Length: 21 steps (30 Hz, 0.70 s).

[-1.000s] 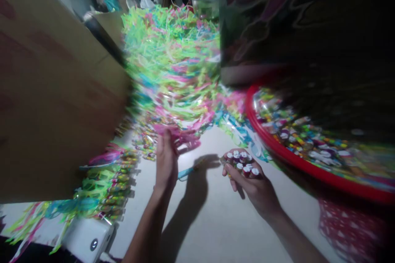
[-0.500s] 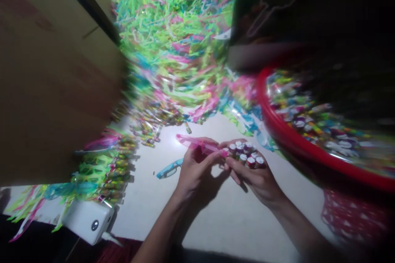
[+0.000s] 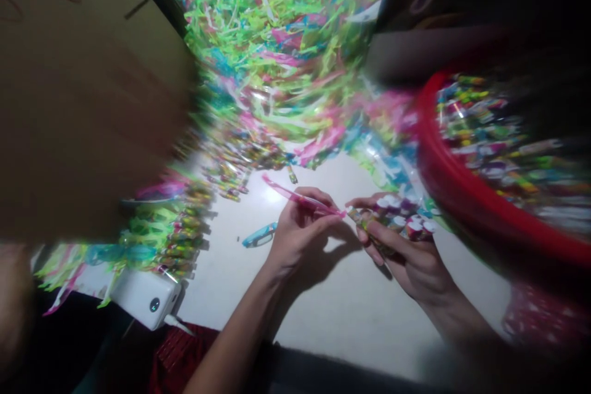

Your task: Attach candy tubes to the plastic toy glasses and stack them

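My left hand [image 3: 295,234] is closed in a pinch on a thin, see-through pink plastic strip [image 3: 281,189]. One end of the strip points up and left; its other end meets the tip of a small patterned tube [image 3: 356,215]. That tube is between the fingers of my right hand [image 3: 410,258], which also grips a bunch of short tubes with white ends [image 3: 401,221]. Parts of the bunch are hidden by the fingers. Left of my left hand, a slim light-blue plastic piece [image 3: 258,236] lies on the white table [image 3: 341,332].
Behind lies a large heap of green, pink and blue plastic strips [image 3: 286,61], with small tubes [image 3: 240,157] in front. A red-rimmed basin [image 3: 434,154] of tubes stands right. Cardboard [image 3: 92,98] blocks the left, above strip-tailed tubes [image 3: 184,231] and a white power bank [image 3: 145,298].
The view has shifted, so the basin sits further right. My right hand has moved away from the left, and a patterned tube now shows at the pink strip's end.
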Each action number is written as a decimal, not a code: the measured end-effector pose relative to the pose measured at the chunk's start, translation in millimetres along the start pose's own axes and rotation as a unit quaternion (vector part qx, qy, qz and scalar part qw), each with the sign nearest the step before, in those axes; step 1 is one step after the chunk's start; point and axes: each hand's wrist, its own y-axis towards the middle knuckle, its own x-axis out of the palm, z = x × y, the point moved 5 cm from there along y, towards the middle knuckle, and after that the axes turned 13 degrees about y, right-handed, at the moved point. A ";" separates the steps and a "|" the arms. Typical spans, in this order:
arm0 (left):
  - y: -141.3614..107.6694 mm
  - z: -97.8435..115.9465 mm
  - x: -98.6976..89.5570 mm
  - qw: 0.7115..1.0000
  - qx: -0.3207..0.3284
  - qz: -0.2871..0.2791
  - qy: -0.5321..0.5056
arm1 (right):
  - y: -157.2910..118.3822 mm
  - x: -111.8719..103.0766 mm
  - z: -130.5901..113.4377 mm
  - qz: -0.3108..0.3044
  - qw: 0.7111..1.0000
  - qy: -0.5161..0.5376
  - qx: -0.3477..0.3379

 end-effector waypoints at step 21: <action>3.0 8.1 2.4 0.999 0.020 0.034 0.026 | -5.3 -10.1 -1.7 0.046 0.987 -0.154 -0.009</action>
